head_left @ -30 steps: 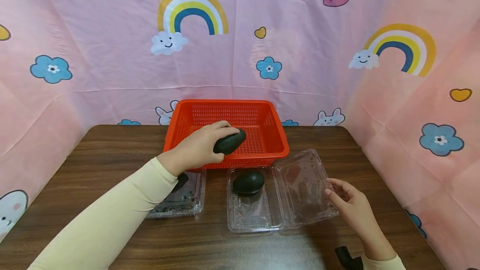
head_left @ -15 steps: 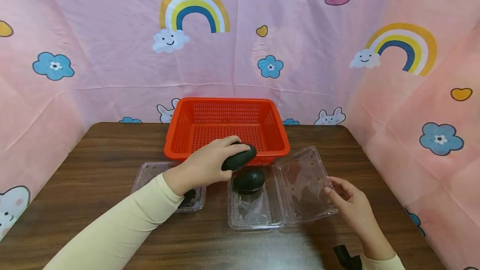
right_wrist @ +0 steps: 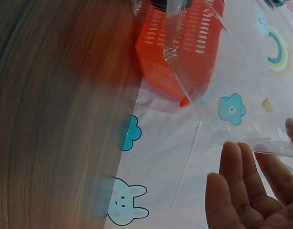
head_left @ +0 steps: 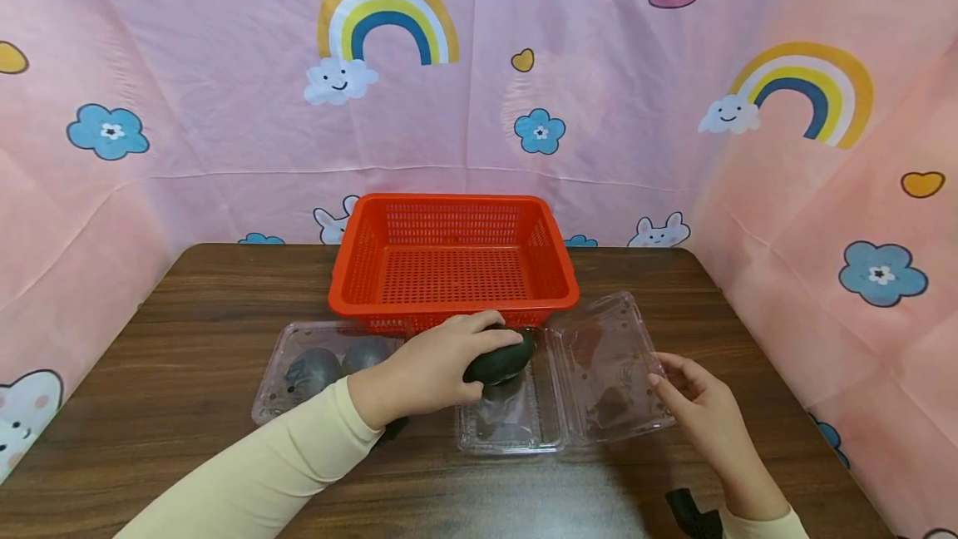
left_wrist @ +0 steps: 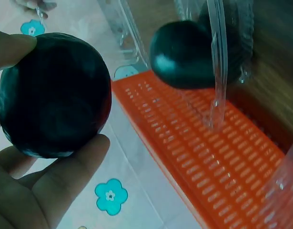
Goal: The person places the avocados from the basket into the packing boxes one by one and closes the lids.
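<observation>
In the head view my left hand point(head_left: 427, 371) grips a dark green avocado point(head_left: 503, 358) low over the back part of a clear plastic clamshell box point(head_left: 516, 439). The thumb and fingers curl round the avocado's sides in the left wrist view. Behind it there, another dark avocado point(left_wrist: 182, 55) shows through clear plastic. The box's lid point(head_left: 609, 381) is folded open to the right. My right hand point(head_left: 703, 418) pinches the lid's outer edge between thumb and fingers. The held avocado and left hand hide the box's back left corner.
A red plastic basket point(head_left: 452, 306) stands behind the boxes. At the left, a second clear clamshell box point(head_left: 271, 393) contains two avocados, partly covered by my left sleeve point(head_left: 299, 447). Black pieces point(head_left: 692, 514) show by the wrists. A patterned cloth point(head_left: 464, 131) hangs beyond the table point(head_left: 195, 314).
My left hand has carried the avocado from over the basket forward and down to the open box, now covering the avocado seen in it earlier. The right hand stays on the lid.
</observation>
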